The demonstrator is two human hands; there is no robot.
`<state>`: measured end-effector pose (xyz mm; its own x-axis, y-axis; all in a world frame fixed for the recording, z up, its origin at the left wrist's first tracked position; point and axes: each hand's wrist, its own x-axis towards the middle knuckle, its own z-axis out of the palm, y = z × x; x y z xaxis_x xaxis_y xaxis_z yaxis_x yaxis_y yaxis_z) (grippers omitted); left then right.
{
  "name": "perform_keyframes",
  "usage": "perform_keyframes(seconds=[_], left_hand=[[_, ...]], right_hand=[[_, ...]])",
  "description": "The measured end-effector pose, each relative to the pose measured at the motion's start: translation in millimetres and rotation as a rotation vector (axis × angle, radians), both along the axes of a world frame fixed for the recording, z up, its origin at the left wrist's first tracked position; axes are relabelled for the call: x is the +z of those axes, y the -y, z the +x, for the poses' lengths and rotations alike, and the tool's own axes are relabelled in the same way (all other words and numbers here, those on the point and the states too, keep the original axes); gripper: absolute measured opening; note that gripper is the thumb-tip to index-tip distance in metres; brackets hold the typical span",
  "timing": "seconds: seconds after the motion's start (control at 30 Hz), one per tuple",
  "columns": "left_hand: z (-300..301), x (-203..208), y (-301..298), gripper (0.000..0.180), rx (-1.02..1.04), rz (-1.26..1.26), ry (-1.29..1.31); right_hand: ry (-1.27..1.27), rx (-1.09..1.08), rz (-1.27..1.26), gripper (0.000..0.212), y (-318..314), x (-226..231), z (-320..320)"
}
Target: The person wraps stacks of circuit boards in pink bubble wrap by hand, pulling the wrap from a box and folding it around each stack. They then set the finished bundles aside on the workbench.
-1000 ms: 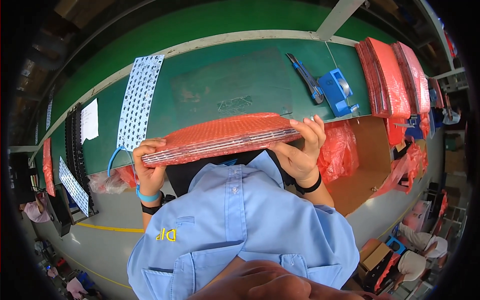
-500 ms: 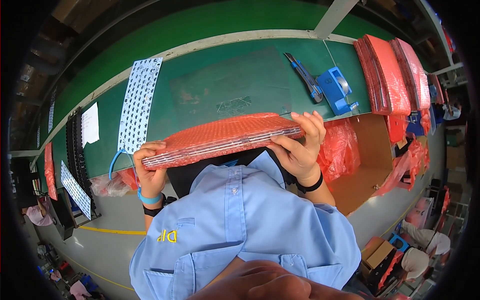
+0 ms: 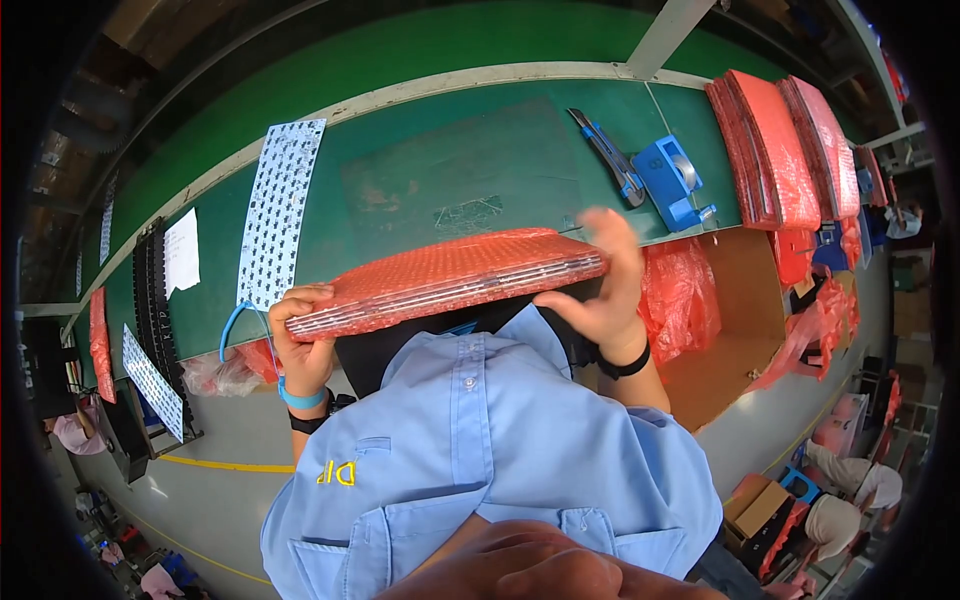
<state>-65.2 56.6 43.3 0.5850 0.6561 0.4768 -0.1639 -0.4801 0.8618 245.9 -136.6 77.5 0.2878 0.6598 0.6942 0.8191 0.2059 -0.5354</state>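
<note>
A bundle of thin flat boards layered with red bubble wrap (image 3: 450,272) is held on edge at the near side of the green bench, its layered edges turned toward me. Fingers and thumb of my left hand (image 3: 303,335) are closed around the bundle's left end. My right hand (image 3: 612,300) is at its right end, thumb and fingers spread apart and slightly blurred, not gripping it. Beyond the right hand lie a blue utility knife (image 3: 612,160) and a blue tape dispenser (image 3: 668,180). A white perforated sheet with black marks (image 3: 280,210) lies left of the bundle.
Stacks of red-wrapped bundles (image 3: 765,150) stand at the bench's right end. An open cardboard box (image 3: 745,300) with red bubble wrap (image 3: 680,300) sits below on the right. White paper (image 3: 181,252) and a black slotted rack (image 3: 150,300) are at the left. Other people are at the far edges.
My right hand has let go of the bundle's right end, its fingers opening and lifting away. The left hand keeps its grip, and the bundle stays almost in place.
</note>
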Motion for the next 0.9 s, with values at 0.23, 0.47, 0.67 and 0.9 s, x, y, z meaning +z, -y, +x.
perform_keyframes(seconds=[0.23, 0.47, 0.67, 0.9], left_hand=[[9.6, 8.8, -7.1, 0.052, 0.114, -0.18, 0.038], [66.2, 66.6, 13.5, 0.076, -0.026, -0.313, 0.143], [87.7, 65.1, 21.0, 0.082, 0.002, -0.041, 0.181], [75.9, 46.0, 15.4, 0.069, 0.084, -0.068, 0.07]], right_hand=[[-0.676, 0.346, -0.564, 0.062, 1.9, -42.4, 36.1], [-1.206, 0.354, -0.031, 0.064, 48.8, -2.1, 20.3], [-0.583, -0.235, 0.287, 0.056, 155.0, 80.5, 24.5], [0.77, -0.699, -0.076, 0.04, 188.9, 135.2, 161.8]])
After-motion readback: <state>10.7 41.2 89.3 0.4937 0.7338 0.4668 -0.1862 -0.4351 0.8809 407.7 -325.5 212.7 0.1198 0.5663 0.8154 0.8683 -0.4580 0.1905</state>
